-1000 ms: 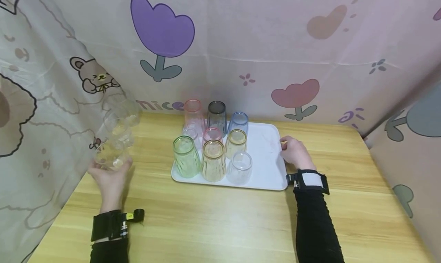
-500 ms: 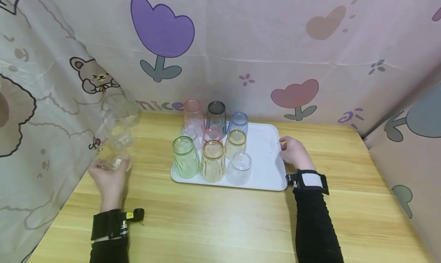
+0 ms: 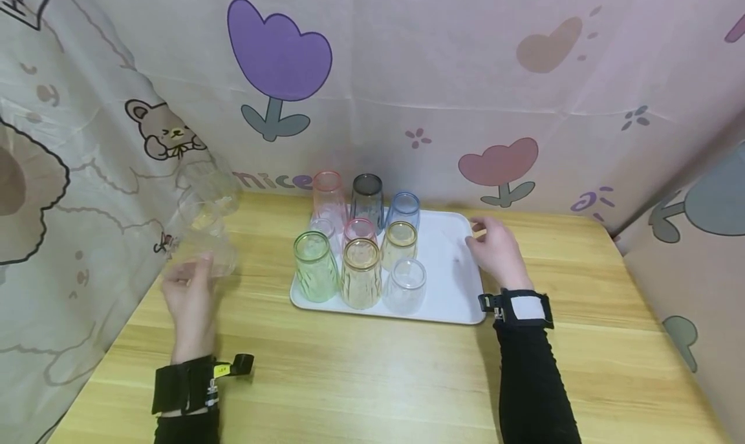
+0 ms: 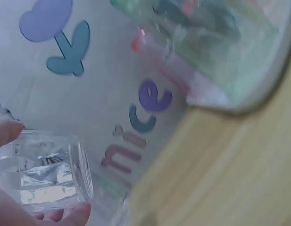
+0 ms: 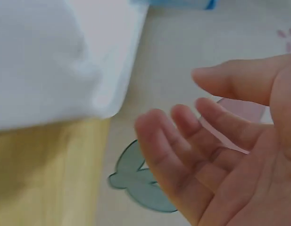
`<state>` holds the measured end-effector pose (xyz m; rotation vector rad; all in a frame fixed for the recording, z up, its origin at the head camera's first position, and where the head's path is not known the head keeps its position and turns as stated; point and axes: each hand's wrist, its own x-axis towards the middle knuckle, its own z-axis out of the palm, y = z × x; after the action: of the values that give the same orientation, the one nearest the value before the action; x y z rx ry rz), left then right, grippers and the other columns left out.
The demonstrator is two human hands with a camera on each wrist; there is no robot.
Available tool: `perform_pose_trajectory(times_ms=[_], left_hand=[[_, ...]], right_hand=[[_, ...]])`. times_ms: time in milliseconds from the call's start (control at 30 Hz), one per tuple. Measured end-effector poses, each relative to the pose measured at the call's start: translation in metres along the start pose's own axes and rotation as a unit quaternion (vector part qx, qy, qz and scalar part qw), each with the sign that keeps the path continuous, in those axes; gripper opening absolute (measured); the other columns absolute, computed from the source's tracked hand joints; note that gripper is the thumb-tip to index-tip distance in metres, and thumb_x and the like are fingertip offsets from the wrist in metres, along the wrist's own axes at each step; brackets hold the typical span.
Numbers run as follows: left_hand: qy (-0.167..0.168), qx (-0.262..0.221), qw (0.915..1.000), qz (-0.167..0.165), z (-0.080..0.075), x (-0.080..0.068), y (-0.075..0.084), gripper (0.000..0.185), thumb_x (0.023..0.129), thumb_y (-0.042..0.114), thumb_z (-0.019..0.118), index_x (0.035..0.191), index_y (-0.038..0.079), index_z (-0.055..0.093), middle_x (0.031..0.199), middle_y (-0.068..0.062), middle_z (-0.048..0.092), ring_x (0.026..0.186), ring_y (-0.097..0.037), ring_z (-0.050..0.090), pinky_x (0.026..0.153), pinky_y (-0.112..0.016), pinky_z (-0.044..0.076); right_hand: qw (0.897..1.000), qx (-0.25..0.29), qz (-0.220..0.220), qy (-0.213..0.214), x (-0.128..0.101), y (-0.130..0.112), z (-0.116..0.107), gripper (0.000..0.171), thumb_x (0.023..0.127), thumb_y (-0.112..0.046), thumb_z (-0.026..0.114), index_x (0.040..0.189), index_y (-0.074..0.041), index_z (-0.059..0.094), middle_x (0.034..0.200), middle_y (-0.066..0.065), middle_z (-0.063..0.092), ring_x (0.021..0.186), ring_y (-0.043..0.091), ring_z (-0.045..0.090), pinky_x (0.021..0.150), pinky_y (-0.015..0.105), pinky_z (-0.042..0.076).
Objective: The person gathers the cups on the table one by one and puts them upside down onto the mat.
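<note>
My left hand (image 3: 194,277) grips the bottom glass of a leaning stack of clear glasses (image 3: 205,218) at the table's left edge, beside the curtain. In the left wrist view its fingers (image 4: 65,214) curl round that clear glass (image 4: 41,172). A white tray (image 3: 451,289) in the middle carries several upturned glasses, among them a green one (image 3: 314,266), an amber one (image 3: 361,273), a clear one (image 3: 405,284) and a grey one (image 3: 367,201). My right hand (image 3: 487,242) hovers over the tray's right rim, holding nothing; the right wrist view shows its fingers (image 5: 166,141) loosely spread beside the tray corner (image 5: 41,61).
A wooden table (image 3: 378,379) spreads toward me in front of the tray. Patterned cloth (image 3: 407,75) walls it in at the back and on both sides. The right half of the tray is bare. Black wrist straps sit on both forearms.
My right hand has lifted off the tray's right edge and moved a little toward the back. The left hand has slid slightly on the glass stack, which now stands a bit further right.
</note>
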<state>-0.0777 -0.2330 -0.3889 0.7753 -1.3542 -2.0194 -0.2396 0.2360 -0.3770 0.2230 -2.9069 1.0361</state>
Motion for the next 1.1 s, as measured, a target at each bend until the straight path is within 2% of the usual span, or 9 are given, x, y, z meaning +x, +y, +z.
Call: perform_pose_trajectory(times_ms=[167,333,500,600,700,833,933,1000,1100], left_hand=[[-0.048,-0.102,0.9934,-0.024,0.011,-0.012,0.009,0.024,0.099,0.017,0.072,0.108,0.004,0.053,0.117,-0.006,0.057,0.1,-0.016,0.061,0.097,-0.026,0.054],[-0.1,-0.195,0.9731,-0.073,0.022,-0.025,0.017,0.02,0.102,0.019,0.068,0.11,0.004,0.058,0.123,-0.006,0.055,0.106,-0.019,0.061,0.104,-0.026,0.052],[-0.144,-0.262,0.9496,-0.095,0.029,-0.039,0.021,0.017,0.103,0.021,0.065,0.103,0.004,0.065,0.112,-0.006,0.062,0.101,-0.02,0.064,0.102,-0.028,0.054],[-0.173,-0.274,0.9416,-0.092,0.034,-0.048,0.021,0.018,0.104,0.024,0.064,0.107,0.006,0.062,0.111,-0.006,0.063,0.101,-0.019,0.064,0.1,-0.028,0.055],[-0.222,-0.28,0.9309,-0.077,0.04,-0.057,0.02,0.022,0.107,0.026,0.059,0.106,0.005,0.066,0.108,-0.007,0.068,0.101,-0.02,0.066,0.1,-0.029,0.055],[-0.298,-0.304,0.9026,-0.061,0.047,-0.068,0.016,0.038,0.111,0.026,0.051,0.096,0.0,0.073,0.107,-0.01,0.073,0.102,-0.021,0.07,0.101,-0.029,0.054],[-0.345,-0.321,0.8806,-0.049,0.053,-0.076,0.015,0.038,0.112,0.024,0.046,0.103,-0.001,0.073,0.113,-0.012,0.074,0.108,-0.022,0.07,0.104,-0.03,0.052],[-0.367,-0.317,0.8733,-0.039,0.059,-0.082,0.014,0.036,0.113,0.023,0.045,0.107,0.0,0.072,0.115,-0.012,0.074,0.11,-0.022,0.07,0.107,-0.03,0.051],[-0.388,-0.294,0.8731,-0.027,0.067,-0.092,0.013,0.034,0.113,0.023,0.043,0.109,0.003,0.071,0.116,-0.009,0.073,0.113,-0.02,0.069,0.108,-0.03,0.049]], right_hand=[[0.996,0.035,-0.055,0.062,-0.006,-0.02,-0.001,0.041,0.1,-0.009,0.064,0.138,0.004,0.056,0.127,0.023,0.06,0.111,0.042,0.064,0.088,0.055,0.056],[0.986,0.065,-0.114,0.1,-0.013,-0.044,-0.001,0.038,0.097,-0.004,0.068,0.133,0.002,0.06,0.122,0.019,0.063,0.104,0.037,0.069,0.081,0.05,0.061],[0.974,0.107,-0.16,0.115,-0.024,-0.066,-0.001,0.035,0.094,0.0,0.071,0.128,0.0,0.064,0.12,0.015,0.065,0.101,0.03,0.071,0.074,0.021,0.059],[0.968,0.129,-0.182,0.115,-0.032,-0.079,-0.001,0.036,0.093,0.0,0.072,0.128,-0.001,0.065,0.12,0.013,0.066,0.102,0.027,0.071,0.073,0.009,0.053],[0.961,0.149,-0.204,0.112,-0.04,-0.091,-0.001,0.038,0.093,-0.001,0.073,0.13,-0.003,0.064,0.121,0.011,0.066,0.103,0.024,0.071,0.076,0.01,0.053],[0.945,0.193,-0.241,0.106,-0.05,-0.105,0.001,0.042,0.092,0.0,0.075,0.132,-0.002,0.064,0.124,0.01,0.066,0.105,0.024,0.071,0.081,0.015,0.057],[0.928,0.231,-0.275,0.099,-0.057,-0.113,0.004,0.044,0.091,0.003,0.076,0.133,-0.001,0.063,0.126,0.012,0.065,0.107,0.026,0.07,0.083,0.02,0.059],[0.917,0.249,-0.296,0.096,-0.061,-0.118,0.006,0.046,0.089,0.005,0.076,0.133,0.0,0.062,0.127,0.013,0.065,0.107,0.029,0.069,0.084,0.023,0.06],[0.904,0.27,-0.32,0.09,-0.066,-0.125,0.009,0.052,0.086,0.008,0.078,0.135,0.0,0.062,0.128,0.014,0.064,0.108,0.032,0.068,0.085,0.029,0.061]])
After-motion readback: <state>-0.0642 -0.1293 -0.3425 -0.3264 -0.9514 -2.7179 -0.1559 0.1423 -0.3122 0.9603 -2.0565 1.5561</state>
